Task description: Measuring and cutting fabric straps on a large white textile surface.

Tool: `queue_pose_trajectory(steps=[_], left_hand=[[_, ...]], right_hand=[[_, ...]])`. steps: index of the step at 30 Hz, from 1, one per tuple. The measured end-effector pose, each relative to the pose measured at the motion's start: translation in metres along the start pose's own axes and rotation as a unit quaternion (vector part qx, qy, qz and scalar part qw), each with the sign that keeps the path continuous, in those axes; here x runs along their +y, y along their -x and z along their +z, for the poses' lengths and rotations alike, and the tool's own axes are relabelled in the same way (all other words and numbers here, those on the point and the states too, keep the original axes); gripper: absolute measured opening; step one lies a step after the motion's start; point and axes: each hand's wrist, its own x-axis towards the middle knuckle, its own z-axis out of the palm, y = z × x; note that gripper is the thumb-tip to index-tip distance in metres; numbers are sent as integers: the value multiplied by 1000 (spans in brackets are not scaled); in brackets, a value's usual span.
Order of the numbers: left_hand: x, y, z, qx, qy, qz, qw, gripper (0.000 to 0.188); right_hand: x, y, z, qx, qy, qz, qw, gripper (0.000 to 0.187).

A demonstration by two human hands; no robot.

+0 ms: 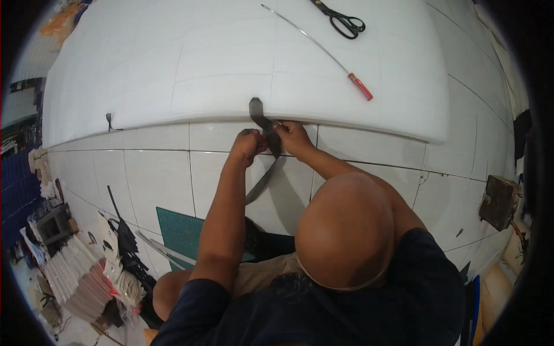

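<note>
Strap (275, 145) is looking matt, cloth-like; slab (219, 69) is showing smooth foam; floor (369, 145) is shining; screwdriver shaft (312, 40) is gleaming, metallic.

So the strap (274, 143) is a flat, dark grey band, kinda twisted, with its blunt 12 o'clock end lying on the edge of a big, flat white slab (225, 69). From there it bends down over that edge, gets pinched by the right hand (293, 137) at its 3 o'clock side, and has the left hand (248, 145) curled up close at 9. Below them it narrows at a twist, then the tail hangs loose toward 7 o'clock.
</note>
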Motion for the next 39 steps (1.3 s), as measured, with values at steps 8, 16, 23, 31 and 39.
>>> queue_pose_trajectory(steps=[8, 16, 23, 31, 39], left_hand=[[-26, 47, 14, -57, 94, 5, 994, 20], [60, 88, 30, 267, -293, 443, 804, 46], [76, 50, 37, 281, -527, 387, 702, 18], [101, 54, -6, 52, -352, 284, 890, 20], [73, 40, -3, -16, -185, 265, 946, 29]], right_hand=[[-15, -5, 8, -95, -178, 23, 979, 31], [-27, 22, -15, -13, 206, -135, 969, 25], [-46, 58, -15, -90, 475, -298, 823, 11], [-171, 22, -55, -184, 538, -311, 762, 23], [-175, -30, -71, -233, 332, -401, 821, 16]])
